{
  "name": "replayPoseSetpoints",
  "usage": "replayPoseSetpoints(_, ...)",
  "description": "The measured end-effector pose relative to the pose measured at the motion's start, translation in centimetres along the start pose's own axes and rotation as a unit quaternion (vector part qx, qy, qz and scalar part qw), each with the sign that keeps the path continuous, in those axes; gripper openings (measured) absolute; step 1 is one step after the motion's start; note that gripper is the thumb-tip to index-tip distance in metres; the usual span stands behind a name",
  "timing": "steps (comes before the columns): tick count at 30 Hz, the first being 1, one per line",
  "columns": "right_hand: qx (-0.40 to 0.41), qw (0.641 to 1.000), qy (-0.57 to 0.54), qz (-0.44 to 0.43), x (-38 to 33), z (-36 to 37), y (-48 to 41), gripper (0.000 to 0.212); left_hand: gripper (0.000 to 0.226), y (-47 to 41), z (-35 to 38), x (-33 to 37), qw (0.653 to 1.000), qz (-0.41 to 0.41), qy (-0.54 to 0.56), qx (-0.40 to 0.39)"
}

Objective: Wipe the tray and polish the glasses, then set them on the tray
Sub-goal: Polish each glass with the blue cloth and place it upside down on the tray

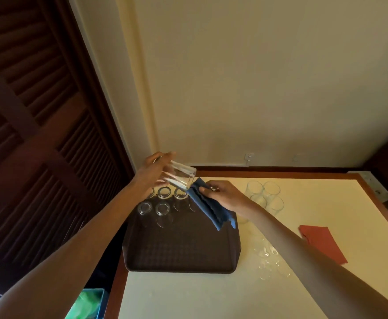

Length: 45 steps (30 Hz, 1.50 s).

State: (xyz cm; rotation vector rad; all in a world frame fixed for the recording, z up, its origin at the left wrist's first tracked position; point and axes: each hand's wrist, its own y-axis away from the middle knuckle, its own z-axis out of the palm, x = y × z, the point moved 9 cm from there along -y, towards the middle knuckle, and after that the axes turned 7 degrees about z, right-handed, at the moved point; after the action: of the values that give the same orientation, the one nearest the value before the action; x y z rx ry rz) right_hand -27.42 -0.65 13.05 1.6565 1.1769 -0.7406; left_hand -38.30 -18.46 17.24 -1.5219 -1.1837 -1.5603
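Head view: a clear glass (180,177) is held tilted above the far edge of the brown tray (181,249) by the left hand (152,173), whose fingers (163,155) are curled round its base end, with the mouth turned toward the right hand (222,195). A folded blue cloth (211,208) is pinched between the thumb and curled fingers of that hand, and its upper end is at the rim of the glass.

Polishing of this glass is judged to be the step in hand. It would be done well if the cloth were fed into the mouth while the glass is turned by the left hand, with the grip kept low at the base so that no prints are left on the wall. The glass should be kept clear of the tray glasses (163,208) grouped just below it at the far-left corner, then set beside them.

Whether the cloth is already inside the mouth cannot be told. One tray glass is partly hidden behind the left wrist. A cluster of waiting glasses (264,194) on the pale bench (188,295) is cut by the right forearm, and the nearer glasses (268,261) are too faint to be counted. A red cloth (324,244) is laid at the right.
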Motion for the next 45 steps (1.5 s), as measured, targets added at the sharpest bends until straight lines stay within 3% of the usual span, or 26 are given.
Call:
replayPoseSetpoints(3,0.012,0.995,-0.088,0.053,3.4,-0.1,-0.2,0.020,0.044,-0.3,-0.2,-3.9,0.993,-0.080,0.088,-0.020)
replayPoseSetpoints(7,0.043,0.971,-0.184,0.145,8.4,0.3,-1.0,0.023,0.029,-1.1,-0.1,-8.2,0.980,-0.129,0.145,-0.032)
replayPoseSetpoints(9,0.077,0.952,-0.223,0.196,10.5,0.8,-1.0,0.031,0.030,-1.5,-0.1,-10.2,0.988,-0.130,0.079,-0.026)
replayPoseSetpoints(12,0.108,0.923,-0.280,0.241,12.8,2.0,-0.4,0.037,0.041,-2.0,0.3,-11.1,0.987,-0.046,-0.152,-0.036)
replayPoseSetpoints(16,0.120,0.927,-0.251,0.253,14.9,3.6,0.3,0.045,0.047,-1.8,2.3,-12.4,0.946,0.055,-0.308,-0.082)
replayPoseSetpoints(23,0.175,0.922,-0.220,0.266,18.0,4.8,-0.1,0.040,0.074,-2.6,5.0,-15.5,0.846,0.117,-0.495,-0.162)
replayPoseSetpoints(29,0.182,0.901,-0.289,0.269,19.0,5.5,-0.5,0.026,0.072,-3.5,5.0,-17.7,0.783,0.145,-0.590,-0.134)
replayPoseSetpoints(33,0.164,0.896,-0.309,0.276,19.3,5.9,-0.5,0.030,0.068,-4.0,5.0,-19.0,0.783,0.139,-0.592,-0.131)
replayPoseSetpoints(37,0.180,0.882,-0.331,0.283,19.8,5.4,0.0,0.021,0.067,-4.3,5.2,-19.2,0.772,0.130,-0.611,-0.116)
replayPoseSetpoints(45,0.199,0.847,-0.379,0.315,21.5,4.7,0.7,0.053,0.074,-4.1,5.5,-18.8,0.780,0.099,-0.608,-0.116)
